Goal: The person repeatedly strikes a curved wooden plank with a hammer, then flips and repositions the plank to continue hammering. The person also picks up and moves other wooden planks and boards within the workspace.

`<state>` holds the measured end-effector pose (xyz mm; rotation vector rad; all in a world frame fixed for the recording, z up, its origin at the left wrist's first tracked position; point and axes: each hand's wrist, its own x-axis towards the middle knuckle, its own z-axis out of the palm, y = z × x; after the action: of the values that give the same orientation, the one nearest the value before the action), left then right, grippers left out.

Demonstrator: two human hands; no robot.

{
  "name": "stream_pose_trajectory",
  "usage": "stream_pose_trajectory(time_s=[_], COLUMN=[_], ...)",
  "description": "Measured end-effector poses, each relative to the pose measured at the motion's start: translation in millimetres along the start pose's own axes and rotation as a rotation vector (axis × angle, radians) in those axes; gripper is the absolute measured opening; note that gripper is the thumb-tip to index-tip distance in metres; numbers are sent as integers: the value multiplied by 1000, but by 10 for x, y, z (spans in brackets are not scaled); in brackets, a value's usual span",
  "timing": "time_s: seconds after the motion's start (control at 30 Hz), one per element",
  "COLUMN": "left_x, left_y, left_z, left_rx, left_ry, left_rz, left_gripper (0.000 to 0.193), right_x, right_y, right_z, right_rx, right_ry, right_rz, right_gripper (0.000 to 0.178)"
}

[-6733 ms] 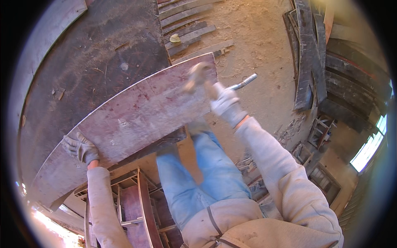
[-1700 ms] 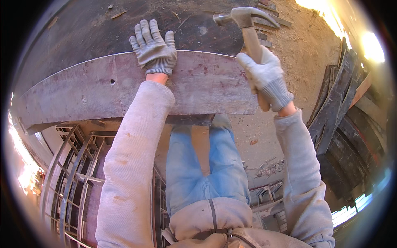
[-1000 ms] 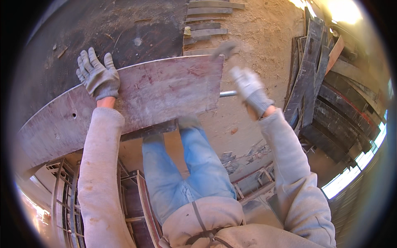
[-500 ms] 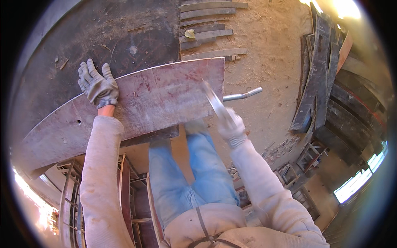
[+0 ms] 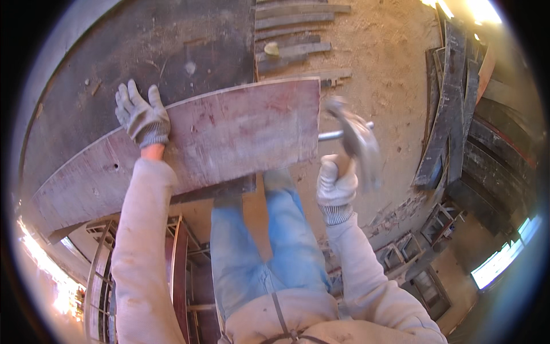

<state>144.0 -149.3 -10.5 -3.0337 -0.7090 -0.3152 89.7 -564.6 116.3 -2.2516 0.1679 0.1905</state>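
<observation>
My left hand (image 5: 141, 112), in a pale knitted glove, presses with spread fingers across the curved far edge of a reddish plywood board (image 5: 240, 135). Its fingertips reach over the dark sheet (image 5: 212, 63) behind. My gloved right hand (image 5: 337, 180) is closed round the handle of a hammer (image 5: 362, 140). Motion smears the hammer's head, which is up just right of the board's right end. Behind it a bent metal rod (image 5: 330, 136) sticks out past that end, partly hidden by the hammer. A small hole shows near the board's left part.
Several narrow curved strips (image 5: 295, 22) lie on the sandy ground beyond the board. Long dark planks (image 5: 447, 109) are piled at the right. Wooden frames (image 5: 180, 269) stand by my legs at the lower left, with more frames (image 5: 424, 286) at the lower right.
My right hand has turned and shifted right, swinging the hammer from above the board's right part to beyond its end. My left hand keeps its place on the board; the view has shifted slightly.
</observation>
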Motion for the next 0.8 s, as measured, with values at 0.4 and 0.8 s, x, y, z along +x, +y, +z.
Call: stream_pose_trajectory(time_s=[0.4, 0.8], left_x=[-26, 13], left_y=[-23, -21], left_z=[29, 18], left_rx=[-40, 64], left_ry=[26, -53], left_rz=[7, -30], left_gripper=[67, 69], right_x=[-222, -25], right_y=[293, 41], right_z=[373, 363], right_rx=[197, -426], right_ry=[111, -177], right_rz=[422, 330], right_gripper=[54, 58])
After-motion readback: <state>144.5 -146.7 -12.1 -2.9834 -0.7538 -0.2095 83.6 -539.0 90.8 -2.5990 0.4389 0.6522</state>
